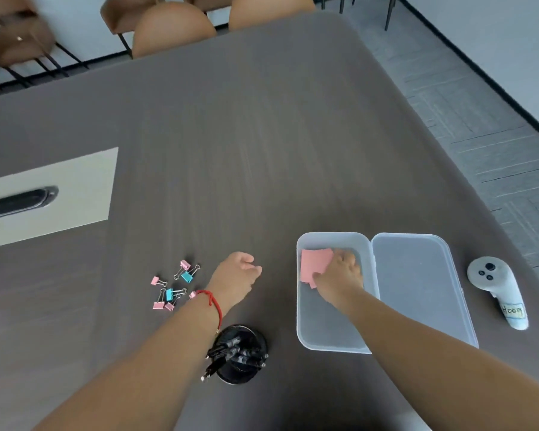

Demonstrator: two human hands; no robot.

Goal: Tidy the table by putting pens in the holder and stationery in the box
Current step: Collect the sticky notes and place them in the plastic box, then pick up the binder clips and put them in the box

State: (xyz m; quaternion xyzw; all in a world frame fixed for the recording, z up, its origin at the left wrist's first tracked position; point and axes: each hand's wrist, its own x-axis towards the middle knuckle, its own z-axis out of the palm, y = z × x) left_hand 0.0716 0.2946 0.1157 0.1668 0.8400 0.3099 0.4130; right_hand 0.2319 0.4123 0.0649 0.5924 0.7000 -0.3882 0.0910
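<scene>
Pink notes [315,263] under right hand [343,275] inside box [324,334]

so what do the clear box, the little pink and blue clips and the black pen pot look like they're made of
The clear rectangular box looks like frosted translucent plastic: the table shows dimly through it. The small pink and blue binder clips seem painted metal with shiny wire handles. The round black pen holder is dark and slightly glossy, possibly metal or plastic; the blur hides which.
</scene>
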